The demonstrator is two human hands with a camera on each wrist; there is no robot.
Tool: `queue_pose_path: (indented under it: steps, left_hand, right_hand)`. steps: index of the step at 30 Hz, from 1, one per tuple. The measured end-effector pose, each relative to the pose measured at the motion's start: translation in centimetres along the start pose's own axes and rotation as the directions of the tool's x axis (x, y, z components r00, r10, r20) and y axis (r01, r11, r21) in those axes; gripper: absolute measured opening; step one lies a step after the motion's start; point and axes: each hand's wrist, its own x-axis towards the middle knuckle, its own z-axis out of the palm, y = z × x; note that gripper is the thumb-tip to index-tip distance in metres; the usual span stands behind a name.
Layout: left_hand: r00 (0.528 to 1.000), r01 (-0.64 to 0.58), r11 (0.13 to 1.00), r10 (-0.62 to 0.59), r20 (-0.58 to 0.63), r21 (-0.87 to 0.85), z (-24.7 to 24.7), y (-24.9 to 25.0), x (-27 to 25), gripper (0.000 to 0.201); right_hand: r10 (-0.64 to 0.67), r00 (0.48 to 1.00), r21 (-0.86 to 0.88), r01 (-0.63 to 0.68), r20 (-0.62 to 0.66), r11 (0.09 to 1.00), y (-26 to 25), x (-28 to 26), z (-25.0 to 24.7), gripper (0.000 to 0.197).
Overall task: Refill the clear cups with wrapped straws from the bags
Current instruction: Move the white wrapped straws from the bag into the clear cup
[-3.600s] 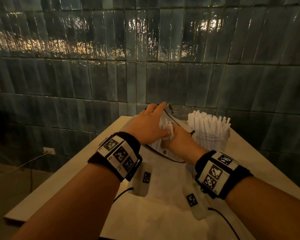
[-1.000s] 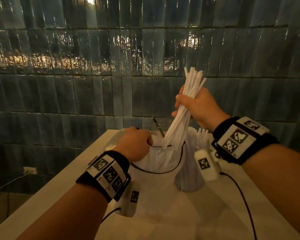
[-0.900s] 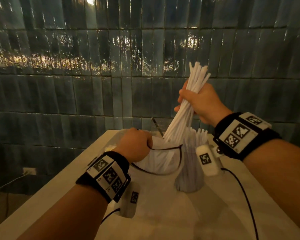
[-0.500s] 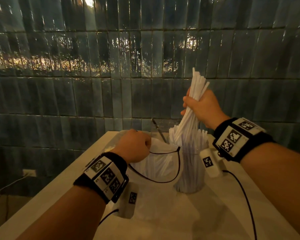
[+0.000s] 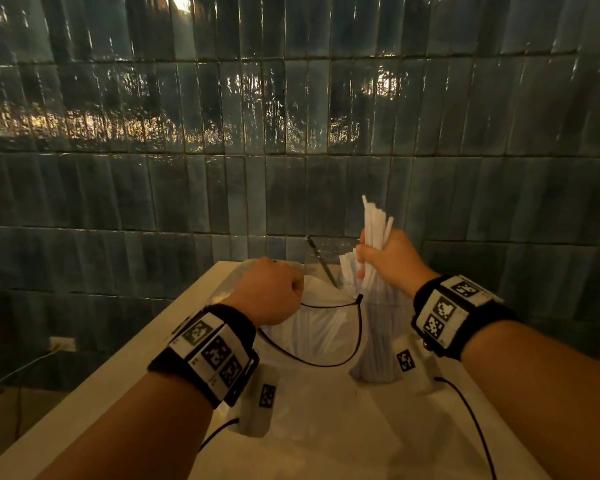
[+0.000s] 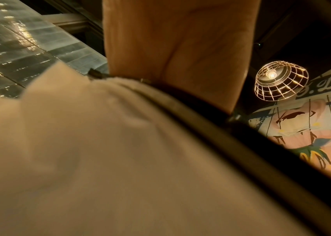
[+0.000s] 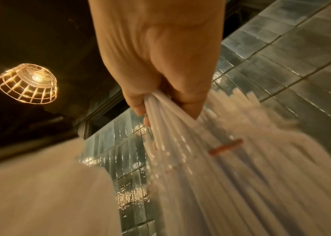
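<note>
Lowered since a moment ago, our right hand (image 5: 387, 259) grips the bundle of wrapped straws (image 5: 374, 230), their lower ends in the clear cup (image 5: 378, 355) on the bench (image 5: 125, 368). Our left hand (image 5: 269, 289) clutches the bag (image 5: 312, 327) rim beside it.

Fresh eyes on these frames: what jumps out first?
The right hand grips a white bundle of wrapped straws, lowering it into the crowded clear cup at the table's far end. Beside it, the left hand holds open the straw bag. Behind: glossy dark tiled wall.
</note>
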Motion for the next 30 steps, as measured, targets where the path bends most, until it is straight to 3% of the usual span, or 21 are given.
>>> queue_pose_path:
  steps: [2,4,9,13,16,18,20,21,23,24,26,30]
  left_hand:
    - [1.000,0.007,1.000,-0.007,0.004,0.006,0.0,-0.2,0.0,0.029]
    - [1.000,0.017,1.000,-0.017,0.001,0.024,0.0,-0.3,-0.1,0.027]
    - [1.000,0.017,1.000,-0.017,0.012,0.009,0.0,-0.1,-0.1,0.025]
    - [1.000,0.004,1.000,-0.004,-0.003,0.012,0.0,-0.1,-0.1,0.021]
    - [1.000,0.003,1.000,-0.003,0.003,-0.001,0.0,-0.2,-0.1,0.021]
    - [1.000,0.011,1.000,-0.011,0.006,-0.002,0.0,-0.3,-0.1,0.021]
    - [1.000,0.027,1.000,-0.027,0.012,-0.001,0.0,-0.3,-0.1,0.023]
    - [0.999,0.037,0.999,-0.037,0.016,-0.005,0.0,-0.4,-0.1,0.025]
    - [0.998,0.052,0.999,-0.052,0.021,-0.015,-0.1,-0.4,-0.2,0.027]
    - [0.998,0.056,0.998,-0.055,0.023,-0.017,-0.2,-0.4,-0.3,0.027]
    - [0.998,0.057,0.998,-0.056,0.027,-0.015,-0.3,-0.4,-0.4,0.025]
    - [0.998,0.050,0.999,-0.049,0.031,-0.020,-0.6,-0.6,-0.7,0.023]
  right_hand:
    - [0.044,0.999,-0.093,-0.043,0.013,0.995,1.1,-0.4,0.5,0.001]
    - [0.064,0.997,-0.118,-0.059,0.043,0.991,1.7,-0.7,0.8,0.008]
    - [0.024,0.997,-0.111,-0.017,0.067,0.994,1.2,-0.9,0.9,0.061]
    - [-0.074,0.995,-0.031,0.072,-0.072,0.997,0.9,-1.1,1.3,0.086]
    - [-0.181,0.959,-0.015,0.182,-0.216,0.983,-0.2,-0.6,1.5,0.088]
    - [-0.321,0.918,-0.179,0.283,-0.235,0.942,-1.1,0.0,1.4,0.085]
    - [-0.379,0.913,-0.427,0.285,-0.151,0.858,-1.6,0.8,1.5,0.090]
    - [-0.320,0.942,-0.512,0.228,-0.097,0.828,-1.7,1.3,1.6,0.094]
    - [-0.085,0.996,-0.584,0.068,-0.002,0.809,-1.7,2.1,1.6,0.101]
    - [0.018,0.998,-0.584,0.017,0.054,0.812,-1.5,2.4,1.7,0.100]
    - [0.094,0.979,-0.586,0.032,0.183,0.810,-0.9,2.6,2.1,0.089]
    - [0.002,0.972,-0.638,0.152,0.234,0.755,0.1,2.0,2.8,0.047]
